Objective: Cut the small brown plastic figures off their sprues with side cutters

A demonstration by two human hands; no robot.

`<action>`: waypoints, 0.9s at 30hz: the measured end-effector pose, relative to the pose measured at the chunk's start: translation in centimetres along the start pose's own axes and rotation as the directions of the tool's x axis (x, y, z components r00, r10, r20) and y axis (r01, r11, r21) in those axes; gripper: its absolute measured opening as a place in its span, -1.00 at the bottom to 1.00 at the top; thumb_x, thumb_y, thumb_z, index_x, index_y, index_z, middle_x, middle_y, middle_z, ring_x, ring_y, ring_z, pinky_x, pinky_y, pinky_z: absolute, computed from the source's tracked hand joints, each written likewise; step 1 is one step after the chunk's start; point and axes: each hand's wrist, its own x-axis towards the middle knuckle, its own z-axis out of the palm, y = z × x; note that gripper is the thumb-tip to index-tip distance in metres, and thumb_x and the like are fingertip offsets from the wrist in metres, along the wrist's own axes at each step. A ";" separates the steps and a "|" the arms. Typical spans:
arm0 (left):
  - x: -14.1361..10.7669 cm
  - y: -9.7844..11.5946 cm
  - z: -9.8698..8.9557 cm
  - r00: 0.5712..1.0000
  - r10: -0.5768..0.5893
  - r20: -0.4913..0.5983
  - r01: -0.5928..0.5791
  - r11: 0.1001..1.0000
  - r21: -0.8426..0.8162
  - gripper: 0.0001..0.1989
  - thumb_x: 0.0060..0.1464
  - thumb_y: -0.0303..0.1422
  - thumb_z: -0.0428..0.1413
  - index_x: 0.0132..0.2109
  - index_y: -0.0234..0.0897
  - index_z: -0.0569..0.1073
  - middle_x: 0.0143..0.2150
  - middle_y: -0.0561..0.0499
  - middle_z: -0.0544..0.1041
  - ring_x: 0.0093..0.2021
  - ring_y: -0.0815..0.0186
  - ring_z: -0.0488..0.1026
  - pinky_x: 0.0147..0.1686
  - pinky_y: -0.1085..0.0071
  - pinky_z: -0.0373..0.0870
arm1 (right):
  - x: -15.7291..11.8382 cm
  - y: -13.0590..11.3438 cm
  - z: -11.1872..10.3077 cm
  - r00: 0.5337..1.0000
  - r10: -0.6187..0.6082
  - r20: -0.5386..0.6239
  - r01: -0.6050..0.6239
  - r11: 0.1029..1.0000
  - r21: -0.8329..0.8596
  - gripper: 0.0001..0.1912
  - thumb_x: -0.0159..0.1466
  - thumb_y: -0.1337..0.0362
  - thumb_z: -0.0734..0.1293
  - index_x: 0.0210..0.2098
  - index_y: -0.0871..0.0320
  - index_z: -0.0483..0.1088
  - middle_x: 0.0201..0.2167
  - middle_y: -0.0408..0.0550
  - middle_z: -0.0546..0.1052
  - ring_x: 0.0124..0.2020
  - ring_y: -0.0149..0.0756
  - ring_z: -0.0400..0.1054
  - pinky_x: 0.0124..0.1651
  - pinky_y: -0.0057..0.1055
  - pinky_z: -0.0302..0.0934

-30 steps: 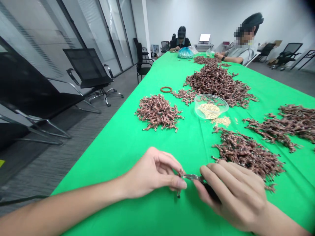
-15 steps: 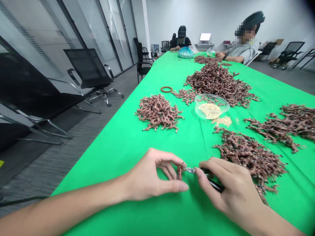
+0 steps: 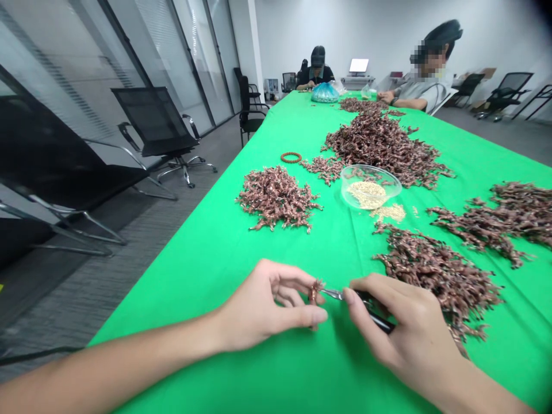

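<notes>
Copper-wire sprig (image 3: 315,292) in pinching left hand (image 3: 263,307)

A small, copper-brown twisted sprig (image 3: 315,292) sits pinched upright in the left of the two hands (image 3: 263,310). At its 3 o'clock, just beside it, lies the silver tip of black-handled snips (image 3: 351,297), held in the right hand (image 3: 401,328).

Ran vivid green across the tablecloth (image 3: 224,368). Showed coppery reddish brown, flecked paler, on the heaped pieces (image 3: 278,198). Gleamed silver at the tip and black along the grip of the tool (image 3: 379,321). Turned pale beige in the grains (image 3: 366,194), glossy blue on the plastic bag (image 3: 325,93), black on the mesh chair (image 3: 150,118), and faintly striped on the glass wall (image 3: 52,75).
</notes>
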 end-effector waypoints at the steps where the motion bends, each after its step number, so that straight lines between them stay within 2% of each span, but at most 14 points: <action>1: 0.1 -0.1 0.0 1.000 -0.017 -0.011 0.016 0.998 -0.053 -0.63 -0.06 -0.30 0.36 -0.12 -0.40 0.54 -0.16 -0.17 0.65 -0.38 0.32 0.60 -0.34 0.44 0.52 | 0.1 0.1 -0.1 1.000 0.009 -0.007 -0.009 1.000 0.002 -0.87 0.31 0.27 0.30 -0.35 0.15 0.44 -0.53 -0.18 0.45 -0.55 -0.44 0.30 -0.45 -0.44 0.11; 5: 0.5 -0.1 -0.1 0.996 -0.081 -0.046 0.070 0.977 -0.201 -0.60 -0.06 -0.33 0.37 -0.11 -0.46 0.50 -0.11 -0.26 0.63 -0.39 0.25 0.63 -0.37 0.40 0.56 | 0.4 0.4 -0.3 0.999 0.033 -0.029 -0.033 0.999 0.018 -0.88 0.31 0.26 0.30 -0.34 0.13 0.44 -0.51 -0.18 0.47 -0.55 -0.46 0.31 -0.44 -0.46 0.13; 8: 0.7 0.1 -0.2 0.994 -0.089 -0.060 0.074 0.973 -0.217 -0.61 0.00 -0.34 0.33 -0.08 -0.49 0.47 -0.04 -0.33 0.59 -0.35 0.20 0.64 -0.36 0.39 0.57 | 0.4 0.4 -0.3 0.999 0.042 -0.022 -0.042 0.999 0.032 -0.88 0.31 0.26 0.30 -0.34 0.13 0.44 -0.51 -0.18 0.47 -0.55 -0.46 0.31 -0.44 -0.46 0.14; 11: 0.8 0.4 -0.4 0.996 -0.058 -0.064 0.042 0.972 -0.231 -0.64 0.11 -0.37 0.25 0.00 -0.47 0.42 0.07 -0.35 0.53 -0.27 0.17 0.64 -0.28 0.33 0.58 | 0.4 0.4 -0.3 0.999 0.043 -0.016 -0.042 0.998 0.040 -0.86 0.31 0.26 0.29 -0.34 0.14 0.45 -0.52 -0.18 0.47 -0.55 -0.46 0.30 -0.44 -0.46 0.14; 14: 0.9 0.7 -0.6 0.997 -0.033 -0.075 0.012 0.963 -0.268 -0.66 0.18 -0.40 0.17 0.07 -0.39 0.34 0.10 -0.32 0.51 -0.28 0.22 0.62 -0.25 0.29 0.55 | 0.5 0.3 -0.3 0.999 0.033 -0.021 -0.032 0.999 0.044 -0.84 0.32 0.26 0.28 -0.36 0.15 0.44 -0.53 -0.17 0.46 -0.56 -0.45 0.30 -0.46 -0.45 0.13; 18: 1.3 1.0 -1.4 0.995 -0.027 -0.094 0.001 0.963 -0.268 -0.65 0.18 -0.38 0.17 0.07 -0.36 0.30 0.03 -0.28 0.56 -0.39 0.34 0.55 -0.32 0.35 0.48 | 0.6 0.5 -0.3 0.999 0.034 -0.026 -0.033 0.998 0.045 -0.82 0.32 0.24 0.27 -0.36 0.16 0.45 -0.53 -0.16 0.47 -0.56 -0.44 0.30 -0.46 -0.45 0.12; 21: 1.7 1.5 -2.4 0.988 0.027 -0.152 -0.052 0.985 -0.163 -0.66 0.16 -0.32 0.21 0.02 -0.35 0.34 0.00 -0.23 0.58 -0.40 0.39 0.51 -0.34 0.40 0.44 | 0.6 0.5 -0.2 0.999 0.046 -0.028 -0.045 0.998 0.043 -0.80 0.32 0.23 0.27 -0.37 0.17 0.45 -0.54 -0.15 0.46 -0.56 -0.42 0.31 -0.44 -0.44 0.12; 24: 2.6 2.8 -3.9 0.963 0.155 -0.222 -0.152 0.988 0.033 -0.74 0.14 -0.28 0.22 -0.10 -0.34 0.41 -0.07 -0.16 0.62 -0.25 0.33 0.54 -0.17 0.36 0.43 | 0.5 0.5 -0.1 0.998 0.056 -0.013 -0.055 0.997 0.053 -0.79 0.33 0.22 0.26 -0.37 0.16 0.46 -0.54 -0.15 0.45 -0.55 -0.42 0.30 -0.44 -0.43 0.10; 27: 4.4 4.4 -6.0 0.910 0.331 -0.249 -0.245 0.915 0.320 -0.75 0.09 -0.25 0.25 -0.17 -0.33 0.49 -0.11 -0.13 0.62 -0.07 0.20 0.54 -0.04 0.28 0.40 | 0.4 0.5 0.0 0.999 0.049 0.013 -0.050 0.997 0.060 -0.77 0.33 0.22 0.25 -0.38 0.16 0.46 -0.55 -0.15 0.43 -0.56 -0.41 0.28 -0.44 -0.42 0.08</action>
